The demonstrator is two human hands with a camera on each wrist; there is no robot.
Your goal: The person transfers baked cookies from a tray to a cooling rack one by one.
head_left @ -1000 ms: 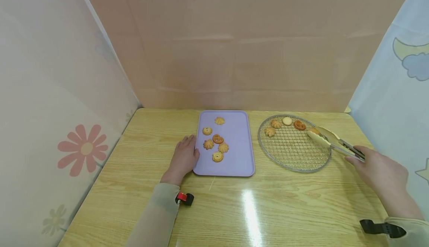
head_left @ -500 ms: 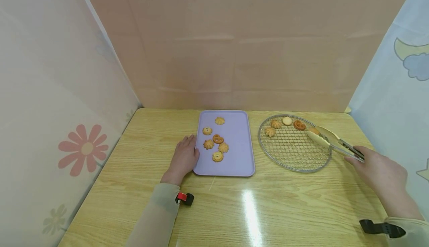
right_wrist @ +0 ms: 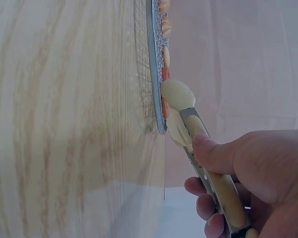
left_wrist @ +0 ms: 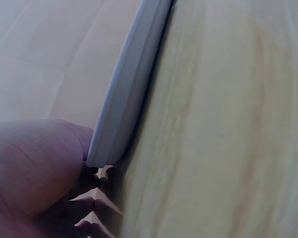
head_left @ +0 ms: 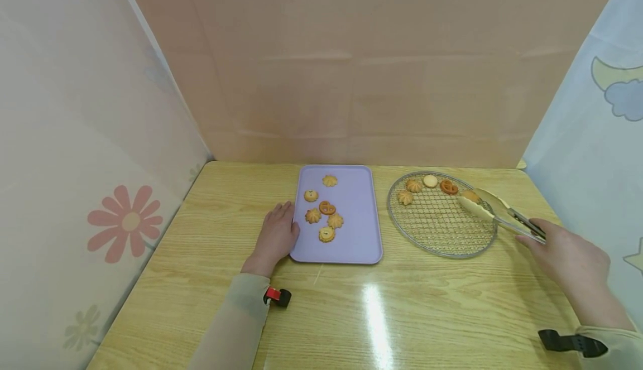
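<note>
Flat on the wooden tabletop (head_left: 427, 314), at centre of the head view: a lavender tray (head_left: 359, 214) bearing six cookies (head_left: 335, 221), five of them loosely grouped toward the left, including a pretzel-shaped cookie (head_left: 327, 208), plus a scalloped cookie (head_left: 329, 181) nearer the top edge. Along the tray's left edge, just left of the frame's centre: the left hand (head_left: 276, 235), relaxed and grasping nothing, fingers reaching forward beside the tray, thumb against the rim.

Right of the tray and apart from it: a round wire rack (head_left: 442, 236) with five pieces along its upper rim. In order from the left: two ridged cookies (head_left: 414, 185), a plain pale cookie (head_left: 430, 181), a brown pretzel (head_left: 449, 187), then a partly covered golden cookie (head_left: 470, 195). Beside this last, at right of the frame: parted heads of tongs (head_left: 475, 208), grasped in the right hand (head_left: 572, 258). Contact between heads and golden cookie: cannot tell.

Visible only in the right wrist view: thumb (right_wrist: 213, 156) pressed on one handle (right_wrist: 228, 198), fingertips (right_wrist: 205, 206) curled round the opposite side. Also there, upper centre: rack seen edge-on.

Visible only in the left wrist view: the tray's outer wall close up, slanting from top centre to lower left, above darkly shadowed fingers.
</note>
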